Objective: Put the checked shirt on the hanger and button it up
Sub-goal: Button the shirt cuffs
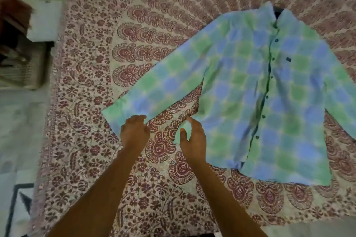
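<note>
Lying front-up and spread flat on the paisley bedspread [107,48], the checked shirt [256,90], collar [277,17] toward the far side, hem nearest, both sleeves fanned out, probably so the whole garment can be smoothed before lifting. Appearing already closed along the placket [269,75], dark buttons [273,58] running in a line down the middle, though blur keeping this from being certain. Showing something dark at the neck opening, possibly part of a hanger, too small to tell.

Resting on the end of the near sleeve [154,86], the left hand [134,132], fingers curled down over the cuff [119,115], seemingly pinching or pressing the cloth; whether fabric is truly gripped, impossible to tell. Hovering at the shirt's lower side edge, the right hand [193,140], fingers loosely spread and thumb apart, touching or just beside the fabric, grasping nothing clearly.

Judging by these placements, straightening the sleeve and side seam, likely tidying the shirt's lie; hanging stage unclear.
</note>
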The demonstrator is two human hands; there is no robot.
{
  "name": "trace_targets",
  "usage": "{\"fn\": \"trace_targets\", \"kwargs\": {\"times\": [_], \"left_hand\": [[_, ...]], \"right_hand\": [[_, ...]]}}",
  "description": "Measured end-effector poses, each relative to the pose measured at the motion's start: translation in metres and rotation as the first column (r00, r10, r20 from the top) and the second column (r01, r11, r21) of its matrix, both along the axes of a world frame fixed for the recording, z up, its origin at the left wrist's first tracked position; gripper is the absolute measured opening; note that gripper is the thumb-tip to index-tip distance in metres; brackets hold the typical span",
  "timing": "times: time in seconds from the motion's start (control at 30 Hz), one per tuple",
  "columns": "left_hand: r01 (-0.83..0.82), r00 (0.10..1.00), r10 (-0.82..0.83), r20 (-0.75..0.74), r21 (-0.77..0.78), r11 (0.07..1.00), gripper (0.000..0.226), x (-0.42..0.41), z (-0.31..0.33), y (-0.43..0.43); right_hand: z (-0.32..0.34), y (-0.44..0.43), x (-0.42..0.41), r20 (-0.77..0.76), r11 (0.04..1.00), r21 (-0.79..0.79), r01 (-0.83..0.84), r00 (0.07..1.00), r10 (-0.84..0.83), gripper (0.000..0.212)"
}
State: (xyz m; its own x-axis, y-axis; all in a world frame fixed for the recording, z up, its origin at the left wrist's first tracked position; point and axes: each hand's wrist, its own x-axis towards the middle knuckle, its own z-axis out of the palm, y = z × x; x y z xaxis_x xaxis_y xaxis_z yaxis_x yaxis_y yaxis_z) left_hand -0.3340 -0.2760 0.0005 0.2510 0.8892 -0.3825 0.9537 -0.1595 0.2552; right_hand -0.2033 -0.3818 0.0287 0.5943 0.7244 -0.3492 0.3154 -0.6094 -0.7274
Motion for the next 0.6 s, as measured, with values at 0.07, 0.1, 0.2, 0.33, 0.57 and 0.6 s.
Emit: {"fn": "trace_targets", "kwargs": {"times": [0.07, 0.1, 0.2, 0.33, 0.57, 0.6], "left_hand": [[0.004, 1.0, -0.003, -0.025, 0.021, 1.0, 0.043, -0.002, -0.019, 0.004], [-0.006, 0.999, 0.007, -0.037, 0.029, 1.0, 0.044, -0.002, -0.023, 0.005], [-0.04, 0.996, 0.04, -0.082, -0.001, 0.999, 0.047, -0.01, -0.042, 0.01], [0.089, 0.991, -0.084, -0.108, 0.045, 0.995, 0.036, -0.026, -0.051, 0.026], [-0.165, 0.935, 0.222, 0.277, -0.217, 0.962, 0.017, -0.016, -0.025, 0.059], [-0.216, 0.86, 0.337, 0.382, -0.326, 0.921, 0.017, -0.011, -0.014, 0.062]], "right_hand": [[-0.017, 0.007, -0.003, 0.005, 1.0, -0.012, 0.0, 1.0, 0.0, 0.053], [-0.021, 0.009, -0.003, 0.007, 1.0, -0.016, -0.002, 1.0, 0.002, 0.054], [-0.036, 0.014, -0.01, -0.004, 1.0, -0.031, -0.004, 1.0, 0.004, 0.055], [-0.049, 0.013, -0.02, -0.019, 0.999, -0.038, -0.031, 0.999, 0.03, 0.049], [-0.045, 0.014, -0.035, -0.07, 0.998, -0.036, -0.045, 0.997, 0.043, 0.04], [-0.042, 0.017, -0.038, -0.074, 0.999, -0.029, -0.044, 0.996, 0.041, 0.041]]}}
